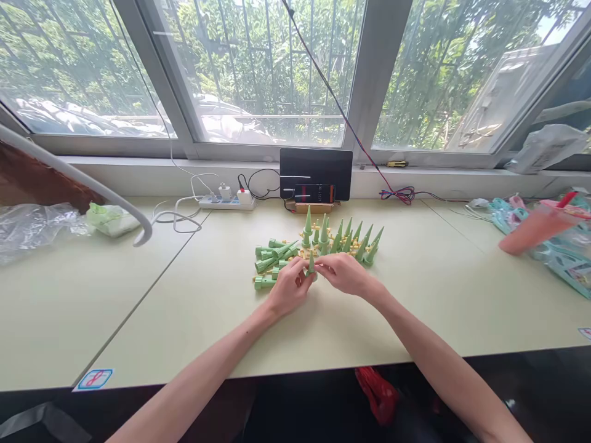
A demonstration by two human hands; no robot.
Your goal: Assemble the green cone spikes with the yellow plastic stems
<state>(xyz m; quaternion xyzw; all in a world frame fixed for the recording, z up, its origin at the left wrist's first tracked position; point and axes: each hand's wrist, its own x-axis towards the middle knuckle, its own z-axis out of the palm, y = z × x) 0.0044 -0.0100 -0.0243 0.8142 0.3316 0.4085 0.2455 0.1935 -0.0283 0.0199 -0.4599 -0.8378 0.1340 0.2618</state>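
Observation:
My left hand [290, 284] is closed around the base of a green plastic cone [311, 263], which stands upright just above the table. Against the cone's right side, my right hand [342, 272] is closed in a pinch; whatever lies between its fingertips is too small to make out. Directly behind my hands stand several more green cones [339, 237], with small yellow pieces [305, 253] among them. Left of these, several green tubes with ribbed ends [265, 282] lie in a pile, partly covered by my left hand.
A black tablet [316, 163] leans at the back of the table, a phone [314, 194] before it. Left of it lies a white power strip [227, 202] with cords. A white curved bar [92, 175] crosses at left. A pink cup [530, 231] and plastic bags [561, 261] are at right.

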